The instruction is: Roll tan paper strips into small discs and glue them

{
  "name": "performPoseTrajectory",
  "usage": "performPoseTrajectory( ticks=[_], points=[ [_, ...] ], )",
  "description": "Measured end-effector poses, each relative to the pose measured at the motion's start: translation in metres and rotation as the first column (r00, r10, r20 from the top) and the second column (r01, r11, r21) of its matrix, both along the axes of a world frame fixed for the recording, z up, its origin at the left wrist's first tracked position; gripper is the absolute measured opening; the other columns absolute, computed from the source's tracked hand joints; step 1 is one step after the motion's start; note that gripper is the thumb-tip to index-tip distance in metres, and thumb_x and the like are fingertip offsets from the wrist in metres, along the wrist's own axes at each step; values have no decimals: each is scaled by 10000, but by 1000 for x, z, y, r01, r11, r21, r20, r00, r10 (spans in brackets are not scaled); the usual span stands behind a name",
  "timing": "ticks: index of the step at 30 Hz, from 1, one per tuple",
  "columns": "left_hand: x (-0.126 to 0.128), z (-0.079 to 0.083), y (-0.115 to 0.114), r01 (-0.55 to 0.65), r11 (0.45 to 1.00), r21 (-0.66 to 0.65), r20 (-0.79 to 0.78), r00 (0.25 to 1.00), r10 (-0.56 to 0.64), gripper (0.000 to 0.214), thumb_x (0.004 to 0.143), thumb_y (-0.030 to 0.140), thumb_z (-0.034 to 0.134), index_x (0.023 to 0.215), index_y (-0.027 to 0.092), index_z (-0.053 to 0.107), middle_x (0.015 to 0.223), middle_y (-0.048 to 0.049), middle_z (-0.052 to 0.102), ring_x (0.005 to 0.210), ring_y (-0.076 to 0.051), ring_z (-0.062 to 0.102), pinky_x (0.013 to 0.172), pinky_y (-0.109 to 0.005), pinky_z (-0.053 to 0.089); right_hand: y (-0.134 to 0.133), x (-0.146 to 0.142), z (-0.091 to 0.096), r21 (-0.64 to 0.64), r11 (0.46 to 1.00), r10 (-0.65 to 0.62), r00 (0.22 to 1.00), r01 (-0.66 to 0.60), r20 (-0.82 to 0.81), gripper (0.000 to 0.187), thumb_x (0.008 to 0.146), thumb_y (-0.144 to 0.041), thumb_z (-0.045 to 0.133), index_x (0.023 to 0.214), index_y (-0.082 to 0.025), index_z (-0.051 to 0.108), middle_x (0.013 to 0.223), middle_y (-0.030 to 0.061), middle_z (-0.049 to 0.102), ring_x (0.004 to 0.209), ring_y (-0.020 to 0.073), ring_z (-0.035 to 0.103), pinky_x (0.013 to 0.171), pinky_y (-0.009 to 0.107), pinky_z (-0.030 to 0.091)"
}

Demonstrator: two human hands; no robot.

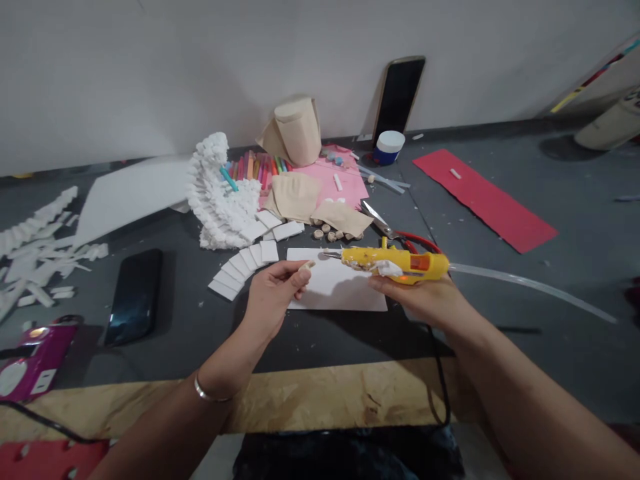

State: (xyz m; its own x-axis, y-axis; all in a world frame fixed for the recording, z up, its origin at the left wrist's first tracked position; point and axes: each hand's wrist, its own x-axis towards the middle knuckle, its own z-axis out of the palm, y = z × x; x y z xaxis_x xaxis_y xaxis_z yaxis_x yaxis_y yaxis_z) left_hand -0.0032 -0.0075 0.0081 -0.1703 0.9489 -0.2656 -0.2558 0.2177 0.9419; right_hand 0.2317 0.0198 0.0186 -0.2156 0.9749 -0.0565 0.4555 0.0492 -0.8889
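Observation:
In my right hand is a yellow hot glue gun, its metal nozzle pointing left. A long clear glue stick sticks out of its back end. My left hand pinches a small beige piece, partly hidden by the fingers, a little left of the nozzle. Beneath both hands lies a white rectangular card. Small beige rolled pieces sit just behind the card, beside a folded beige cloth-like sheet.
Red-handled scissors lie behind the glue gun. White tiles fan out left of the card, near a fluffy white pile. A black phone lies at left; another phone leans on the wall. A red strip is at right.

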Motion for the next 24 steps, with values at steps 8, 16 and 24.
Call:
performPoseTrajectory(
  ticks=[8, 16, 24],
  points=[
    [1, 4, 1, 35, 999, -33, 96, 995, -32, 331, 552, 367, 864, 768, 143, 751, 556, 11, 605, 494, -51, 490, 456, -163, 380, 2, -4, -1, -94, 989, 112, 993, -116, -46, 272, 741, -438, 717, 956, -275, 744, 1003, 46, 750, 923, 264, 703, 826, 424, 585],
    [0, 6, 2, 67, 996, -54, 177, 983, -56, 339, 563, 387, 867, 745, 136, 729, 566, 22, 583, 489, -40, 481, 437, -149, 341, 0, -7, -10, -96, 995, 26, 997, -19, 74, 327, 686, -481, 748, 929, -262, 764, 1004, 59, 754, 982, 310, 692, 911, 490, 547],
    [-1, 5, 3, 57, 997, -60, 167, 985, -47, 366, 556, 401, 869, 746, 130, 714, 574, 20, 578, 482, -41, 474, 432, -158, 329, 7, 2, -5, -89, 995, -38, 998, 34, -44, 322, 695, -501, 740, 868, -230, 747, 927, 66, 751, 905, 278, 689, 809, 413, 557]
  ],
)
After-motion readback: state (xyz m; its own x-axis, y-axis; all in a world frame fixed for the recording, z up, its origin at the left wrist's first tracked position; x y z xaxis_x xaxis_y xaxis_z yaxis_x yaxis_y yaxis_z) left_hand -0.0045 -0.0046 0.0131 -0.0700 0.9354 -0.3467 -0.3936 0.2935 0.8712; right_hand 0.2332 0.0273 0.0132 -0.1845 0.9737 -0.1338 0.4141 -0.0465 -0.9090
